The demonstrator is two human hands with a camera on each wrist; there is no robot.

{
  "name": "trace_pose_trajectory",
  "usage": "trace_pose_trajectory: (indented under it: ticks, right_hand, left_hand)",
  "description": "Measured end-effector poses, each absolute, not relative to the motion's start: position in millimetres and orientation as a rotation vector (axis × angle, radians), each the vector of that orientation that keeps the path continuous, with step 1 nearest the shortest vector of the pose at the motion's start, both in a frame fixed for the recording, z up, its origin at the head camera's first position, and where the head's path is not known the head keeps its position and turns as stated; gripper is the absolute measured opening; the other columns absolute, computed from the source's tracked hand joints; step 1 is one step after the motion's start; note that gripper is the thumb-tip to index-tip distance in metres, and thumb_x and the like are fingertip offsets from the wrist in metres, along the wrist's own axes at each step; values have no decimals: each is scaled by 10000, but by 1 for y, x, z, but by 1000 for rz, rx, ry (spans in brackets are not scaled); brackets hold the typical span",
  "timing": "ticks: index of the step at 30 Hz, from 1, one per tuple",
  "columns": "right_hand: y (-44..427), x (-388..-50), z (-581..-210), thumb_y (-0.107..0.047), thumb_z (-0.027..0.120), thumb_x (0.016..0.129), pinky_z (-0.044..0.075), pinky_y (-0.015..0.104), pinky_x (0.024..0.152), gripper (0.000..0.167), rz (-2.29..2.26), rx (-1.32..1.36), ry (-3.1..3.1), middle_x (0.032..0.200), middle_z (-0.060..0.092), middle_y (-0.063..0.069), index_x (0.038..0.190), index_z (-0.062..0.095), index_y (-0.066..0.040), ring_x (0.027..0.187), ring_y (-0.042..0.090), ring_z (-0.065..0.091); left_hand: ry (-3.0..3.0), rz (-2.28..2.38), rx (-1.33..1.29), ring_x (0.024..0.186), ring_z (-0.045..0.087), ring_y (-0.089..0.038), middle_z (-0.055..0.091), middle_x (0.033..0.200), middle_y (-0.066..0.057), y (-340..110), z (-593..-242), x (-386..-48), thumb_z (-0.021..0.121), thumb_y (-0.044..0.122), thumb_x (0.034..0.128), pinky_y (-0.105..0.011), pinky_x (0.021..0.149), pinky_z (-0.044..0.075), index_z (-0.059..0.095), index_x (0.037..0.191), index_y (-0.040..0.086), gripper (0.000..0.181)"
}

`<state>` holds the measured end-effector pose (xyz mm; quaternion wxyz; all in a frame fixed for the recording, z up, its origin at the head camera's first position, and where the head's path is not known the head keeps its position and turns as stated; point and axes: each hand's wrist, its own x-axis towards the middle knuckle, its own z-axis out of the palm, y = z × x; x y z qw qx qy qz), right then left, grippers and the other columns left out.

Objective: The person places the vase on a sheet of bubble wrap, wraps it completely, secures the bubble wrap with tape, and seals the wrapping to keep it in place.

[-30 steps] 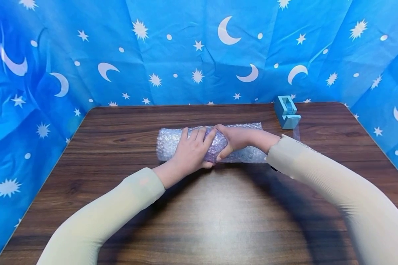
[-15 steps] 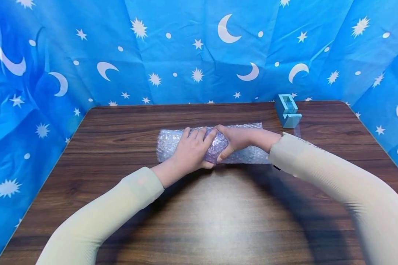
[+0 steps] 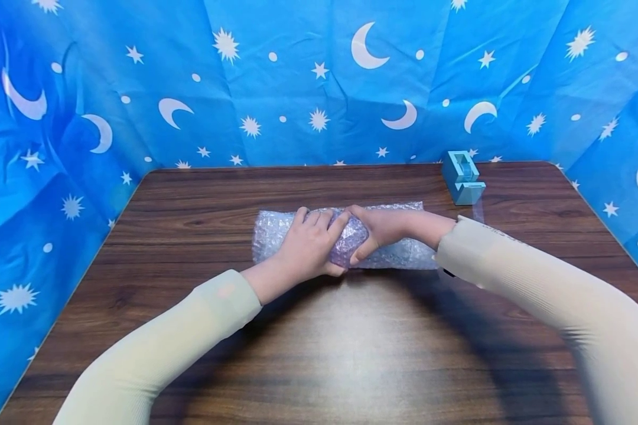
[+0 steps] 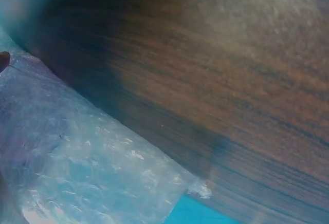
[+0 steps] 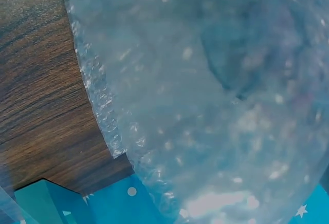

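A sheet of clear bubble wrap (image 3: 268, 233) lies across the middle of the table, rolled around a purplish thing (image 3: 351, 241) whose kind I cannot tell. From the left, my left hand (image 3: 309, 243) grips the bundle, fingers over its top and thumb along the near side. My right hand (image 3: 381, 228) holds the purplish middle from the right, its thumb in front. In the left wrist view the bubble wrap (image 4: 108, 157) slants down to a loose corner. Close up in the right wrist view, the bubble wrap (image 5: 154, 95) bulges over a dark, blurred shape.
A light blue tape dispenser (image 3: 461, 178) stands at the back right of the wooden table (image 3: 202, 195), with a strip of clear tape hanging from its front. Beyond the table hangs a blue cloth (image 3: 298, 88) with moons and stars.
Both hands and the bubble wrap bundle have shifted slightly toward me over the last half second. Their hold looks the same, and the tape dispenser stays put.
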<state>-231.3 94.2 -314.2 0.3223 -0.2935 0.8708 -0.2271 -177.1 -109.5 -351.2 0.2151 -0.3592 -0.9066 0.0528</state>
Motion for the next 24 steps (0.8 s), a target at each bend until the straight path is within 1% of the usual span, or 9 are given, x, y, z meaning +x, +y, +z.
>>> trace_pose_trajectory:
  ticks: [8,13,17,24]
  right_hand:
    - [95,-226,-316,-337,808,856,490,471,1122,995,-592,-798,2274,1437,504,239,1560,192,2,1310,356,559]
    - [95,-220,-315,-348,804,860,492,469,1119,1019,-580,-793,2267,1436,509,252,1567,168,19,1309,360,563]
    - [94,-217,-315,-357,801,859,486,464,1125,1017,-581,-784,2259,1432,507,250,1563,172,21,1310,356,559]
    - [95,-221,-315,-346,795,861,499,452,1105,923,-573,-815,2258,1410,529,242,1518,247,1,1281,340,576]
  left_hand:
    - [-2522,158,-1013,1099,714,-348,712,1245,-223,-110,-349,-170,858,693,637,-536,968,548,547,1437,49,1073]
    - [-2526,185,-1023,1080,722,-331,722,1229,-209,-110,-346,-166,860,710,613,-503,951,556,555,1431,60,1089]
    - [-2559,183,-1026,1098,715,-330,716,1246,-204,-110,-344,-164,859,706,618,-479,941,554,546,1443,65,1090]
    - [-2536,147,-1031,1077,719,-310,732,1211,-185,-110,-344,-166,872,694,605,-450,911,560,566,1420,66,1073]
